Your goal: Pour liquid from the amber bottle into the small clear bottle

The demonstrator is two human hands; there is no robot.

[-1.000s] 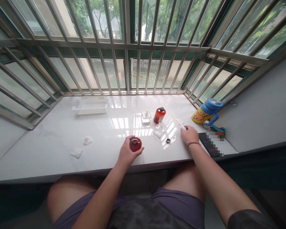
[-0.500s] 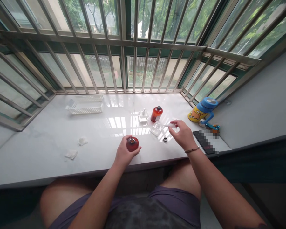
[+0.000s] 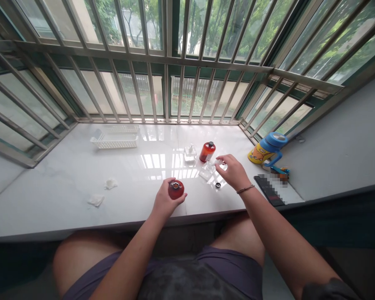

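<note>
A white stone surface [image 3: 134,200] runs beneath a barred window [image 3: 162,62]. Left hand [image 3: 165,201] cups a round red-amber glass bottle [image 3: 176,190], upright with its open neck up; this steady, level hold suits an uncapped bottle. Right hand [image 3: 233,171] is narrow, fingertips [image 3: 218,159] drawn together on a small clear piece [image 3: 221,165], too small to identify. Just left of this hand sits a clear glass bottle [image 3: 207,171]; a black cap [image 3: 218,185] lies just below the hand.
</note>
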